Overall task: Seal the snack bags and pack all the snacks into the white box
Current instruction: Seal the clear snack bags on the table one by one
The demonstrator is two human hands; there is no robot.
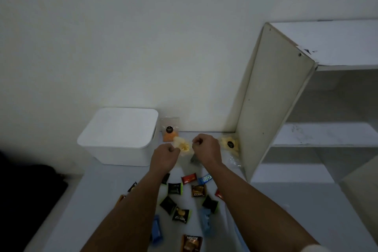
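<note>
Both hands, left (166,150) and right (204,144), pinching clear plastic bag of yellow chips (183,146); lidded white plastic box (119,135) closed, contents hidden.

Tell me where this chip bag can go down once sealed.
Bare tabletop lies in front of the lidded white plastic box, left of the left hand's forearm. The small wrapped snacks crowd the middle; two more clear bags sit along the back wall.
</note>
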